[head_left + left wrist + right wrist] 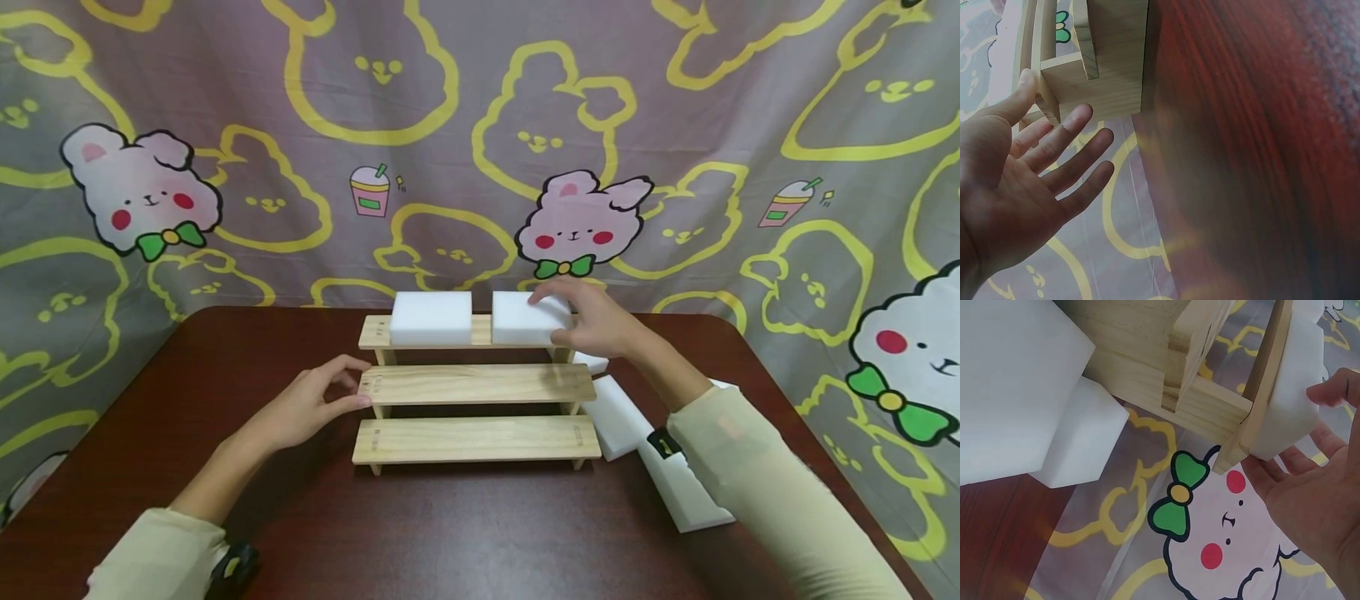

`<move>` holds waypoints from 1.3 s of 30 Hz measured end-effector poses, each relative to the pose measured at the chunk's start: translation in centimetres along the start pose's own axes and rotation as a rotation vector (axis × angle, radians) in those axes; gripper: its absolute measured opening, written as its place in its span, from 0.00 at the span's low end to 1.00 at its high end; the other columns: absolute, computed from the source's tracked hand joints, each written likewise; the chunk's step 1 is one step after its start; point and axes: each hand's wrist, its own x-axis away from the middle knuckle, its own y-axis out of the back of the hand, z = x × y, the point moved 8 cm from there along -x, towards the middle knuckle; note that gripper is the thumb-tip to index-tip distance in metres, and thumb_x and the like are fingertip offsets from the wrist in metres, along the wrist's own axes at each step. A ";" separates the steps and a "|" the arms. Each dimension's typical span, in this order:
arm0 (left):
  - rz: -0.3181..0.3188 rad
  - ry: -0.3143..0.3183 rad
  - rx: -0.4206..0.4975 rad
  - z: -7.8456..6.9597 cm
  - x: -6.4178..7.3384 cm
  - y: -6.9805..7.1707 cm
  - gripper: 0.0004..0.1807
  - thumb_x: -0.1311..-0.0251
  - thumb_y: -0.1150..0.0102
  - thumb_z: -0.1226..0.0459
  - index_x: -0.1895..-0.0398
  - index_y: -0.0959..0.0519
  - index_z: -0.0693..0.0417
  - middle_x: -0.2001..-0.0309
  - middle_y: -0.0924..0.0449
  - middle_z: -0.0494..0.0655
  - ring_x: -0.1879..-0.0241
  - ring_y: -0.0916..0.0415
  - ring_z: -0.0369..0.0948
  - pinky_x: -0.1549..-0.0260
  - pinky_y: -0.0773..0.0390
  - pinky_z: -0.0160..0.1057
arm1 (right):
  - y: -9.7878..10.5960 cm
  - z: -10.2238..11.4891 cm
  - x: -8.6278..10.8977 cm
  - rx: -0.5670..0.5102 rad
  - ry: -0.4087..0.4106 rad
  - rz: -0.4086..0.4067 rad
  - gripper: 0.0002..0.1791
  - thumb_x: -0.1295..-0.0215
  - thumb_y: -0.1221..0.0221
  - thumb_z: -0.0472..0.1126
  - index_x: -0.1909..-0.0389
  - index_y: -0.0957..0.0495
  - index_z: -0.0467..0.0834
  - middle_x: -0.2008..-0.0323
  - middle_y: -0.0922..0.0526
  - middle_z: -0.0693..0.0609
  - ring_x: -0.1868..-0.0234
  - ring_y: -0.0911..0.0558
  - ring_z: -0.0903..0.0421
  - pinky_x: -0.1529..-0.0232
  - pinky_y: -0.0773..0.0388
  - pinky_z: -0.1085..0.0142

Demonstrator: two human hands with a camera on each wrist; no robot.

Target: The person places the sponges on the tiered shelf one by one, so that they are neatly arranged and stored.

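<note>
A light wooden three-tier stand (476, 385) stands on the table. Two white foam blocks lie on its top tier: the left block (430, 317) and the right block (517, 321). My right hand (600, 323) pinches the right block at its right end, thumb near the front and fingers over the back; the right wrist view shows this block (1291, 394) between them. At the left end of the middle tier, my left hand (303, 406) holds the board's end between thumb and index finger. In the left wrist view its other fingers (1088, 156) spread free of the wood.
More white foam pieces lie on the table right of the stand, one white block (617, 421) beside it and an angled piece (686, 492) under the right forearm. A patterned curtain (465, 167) hangs behind the dark red table (480, 533).
</note>
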 end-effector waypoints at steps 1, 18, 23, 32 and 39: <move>0.000 -0.001 0.000 0.0 0.0 0.0 0.22 0.31 0.33 0.61 0.39 0.25 0.63 0.62 0.15 0.44 0.56 0.20 0.45 0.56 0.24 0.53 | 0.0 0.0 0.0 0.000 0.000 -0.001 0.26 0.49 0.37 0.31 0.45 0.19 0.41 0.37 0.22 0.40 0.40 0.25 0.43 0.43 0.27 0.44; 0.001 -0.001 0.005 0.1 0.0 0.0 0.22 0.30 0.33 0.62 0.39 0.25 0.63 0.61 0.15 0.44 0.56 0.19 0.45 0.55 0.24 0.54 | 0.0 0.0 0.0 -0.008 -0.003 -0.006 0.26 0.49 0.38 0.31 0.45 0.19 0.41 0.38 0.21 0.40 0.43 0.25 0.43 0.45 0.26 0.42; -0.002 -0.003 0.002 0.1 0.0 0.0 0.22 0.31 0.33 0.62 0.39 0.25 0.62 0.62 0.15 0.44 0.56 0.20 0.45 0.55 0.24 0.54 | -0.1 -0.1 -0.1 -0.002 0.005 -0.006 0.26 0.49 0.38 0.32 0.45 0.19 0.41 0.38 0.21 0.40 0.43 0.25 0.43 0.45 0.26 0.42; -0.004 -0.004 -0.005 0.1 0.0 0.0 0.22 0.31 0.33 0.62 0.39 0.25 0.62 0.62 0.15 0.44 0.56 0.20 0.45 0.56 0.24 0.53 | 0.0 0.0 0.0 -0.003 0.015 0.002 0.26 0.48 0.38 0.32 0.44 0.20 0.41 0.37 0.21 0.40 0.42 0.25 0.43 0.44 0.27 0.42; -0.003 -0.004 -0.009 0.0 -0.1 0.0 0.22 0.31 0.33 0.62 0.39 0.25 0.63 0.62 0.15 0.44 0.57 0.20 0.45 0.57 0.25 0.53 | -0.1 -0.1 0.1 0.000 0.019 0.005 0.26 0.48 0.37 0.32 0.44 0.20 0.41 0.36 0.22 0.40 0.39 0.26 0.42 0.43 0.27 0.41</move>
